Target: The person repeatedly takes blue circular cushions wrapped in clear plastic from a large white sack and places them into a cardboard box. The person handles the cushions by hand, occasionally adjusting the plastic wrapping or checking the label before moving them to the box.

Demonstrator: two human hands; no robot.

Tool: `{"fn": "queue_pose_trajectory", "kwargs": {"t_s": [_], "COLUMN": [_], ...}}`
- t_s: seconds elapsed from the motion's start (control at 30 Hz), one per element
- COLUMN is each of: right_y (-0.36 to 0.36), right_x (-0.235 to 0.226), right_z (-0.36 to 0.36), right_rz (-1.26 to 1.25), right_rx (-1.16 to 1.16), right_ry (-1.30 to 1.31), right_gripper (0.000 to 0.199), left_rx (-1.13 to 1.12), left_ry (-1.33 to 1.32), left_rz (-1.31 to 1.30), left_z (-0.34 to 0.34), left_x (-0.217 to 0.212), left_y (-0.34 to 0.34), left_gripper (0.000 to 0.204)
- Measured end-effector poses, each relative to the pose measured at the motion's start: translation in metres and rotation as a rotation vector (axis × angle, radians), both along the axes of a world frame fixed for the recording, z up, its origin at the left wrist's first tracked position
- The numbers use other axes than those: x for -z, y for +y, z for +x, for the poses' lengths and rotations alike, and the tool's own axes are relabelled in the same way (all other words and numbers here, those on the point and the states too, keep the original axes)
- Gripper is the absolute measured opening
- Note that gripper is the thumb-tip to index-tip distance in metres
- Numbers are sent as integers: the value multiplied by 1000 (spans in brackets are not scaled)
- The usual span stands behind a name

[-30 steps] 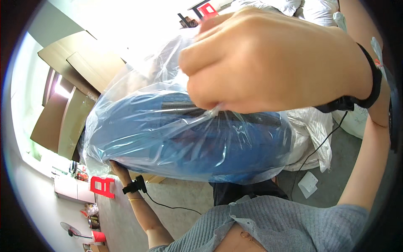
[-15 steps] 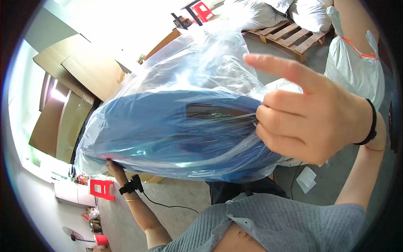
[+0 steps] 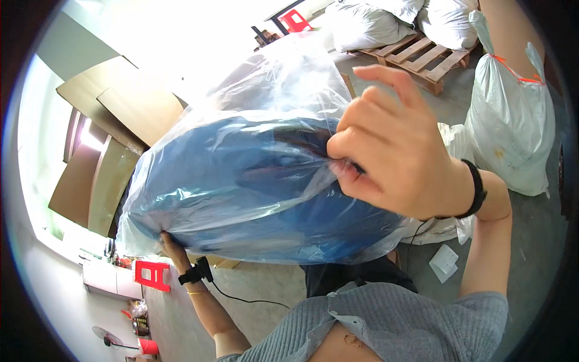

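A large, clear plastic bag (image 3: 283, 66) spreads across the middle of the view. Inside it lies a bulky blue bundle (image 3: 211, 169), its kind unclear through the shiny film. A dark, brownish patch shows near the bundle's upper right. My left hand (image 3: 172, 246) grips the bag's lower left edge, with most of its fingers hidden under the plastic. Over the right part of the bag, my right hand (image 3: 392, 145) pinches a gathered fold of film between thumb and curled fingers, its index finger raised and bent. The bag's loose top part stands up beyond the bundle.
White sacks (image 3: 368, 27) lie by a wooden pallet (image 3: 422, 60) at the far right. Nearer stands a tied white sack (image 3: 509, 120). Cardboard sheets (image 3: 139, 102) lean at the left. A red stool (image 3: 151, 276) and a fan (image 3: 107, 338) are lower left; paper (image 3: 444, 263) lies on the floor.
My right hand has moved left and inward over the bag, its pointing index finger now bent. The film it holds is drawn along. My left hand has shifted slightly right with the bag.
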State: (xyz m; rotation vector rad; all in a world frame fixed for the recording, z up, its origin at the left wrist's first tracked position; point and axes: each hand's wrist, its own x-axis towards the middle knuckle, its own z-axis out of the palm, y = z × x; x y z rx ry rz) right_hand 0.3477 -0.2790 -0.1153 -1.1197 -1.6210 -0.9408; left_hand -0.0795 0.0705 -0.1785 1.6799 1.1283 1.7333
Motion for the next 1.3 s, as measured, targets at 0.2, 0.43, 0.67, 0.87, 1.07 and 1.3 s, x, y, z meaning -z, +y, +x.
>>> {"fn": "queue_pose_trajectory", "kwargs": {"t_s": [0.2, 0.43, 0.67, 0.87, 1.07, 1.3], "right_y": [-5, -10, -22, -44, -36, -29], "right_x": [10, 20, 5, -9, 4, 7], "right_z": [-6, -5, 18, 52, 34, 22], "right_rz": [66, 149, 75, -91, -287, -60], "right_rx": [-203, -96, -52, -151, -153, 186], "right_ry": [-85, -215, -136, 141, 57, -227], "right_gripper": [14, 15, 18, 22, 20, 13], "left_rx": [80, 173, 79, 102, 40, 58], "left_ry": [32, -173, -222, -193, -144, -28], "left_rz": [-47, -90, -30, -56, -41, -102], "left_z": [4, -1, 14, -1, -4, -7], "left_x": [-7, 1, 0, 7, 7, 5], "left_y": [-7, 16, -1, 25, 26, 24], "left_gripper": [53, 58, 60, 68, 71, 74]}}
